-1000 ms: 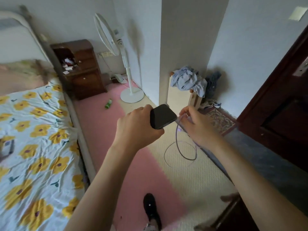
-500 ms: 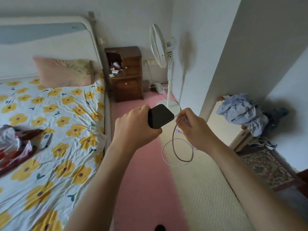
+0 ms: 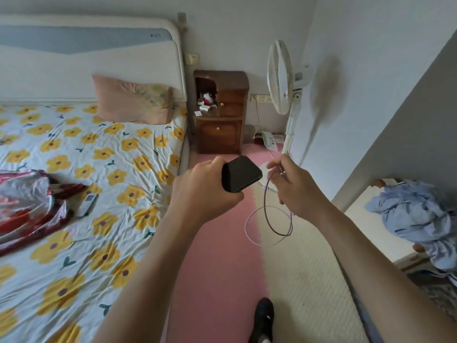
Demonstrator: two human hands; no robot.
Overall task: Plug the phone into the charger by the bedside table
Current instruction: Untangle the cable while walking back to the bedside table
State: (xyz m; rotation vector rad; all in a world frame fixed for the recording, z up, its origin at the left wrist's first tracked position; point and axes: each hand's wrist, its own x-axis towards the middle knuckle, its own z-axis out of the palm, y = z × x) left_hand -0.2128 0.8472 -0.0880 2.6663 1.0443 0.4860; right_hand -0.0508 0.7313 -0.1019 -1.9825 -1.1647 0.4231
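A dark phone point(image 3: 241, 174) is gripped in the left hand point(image 3: 205, 191), fingers curled round its lower end. Just beside it, a thin cable point(image 3: 268, 214) is pinched between the fingertips of the right hand point(image 3: 294, 186), its slack looped below the wrist. The phone is judged rigid, smooth and breakable, best held by its edges; the cable is judged light and limp, best taken close to its plug, which cannot be made out. Beyond the hands, a wooden bedside table point(image 3: 220, 112) is seen, a wall socket point(image 3: 260, 98) to its right, a standing fan point(image 3: 282, 78) nearby.
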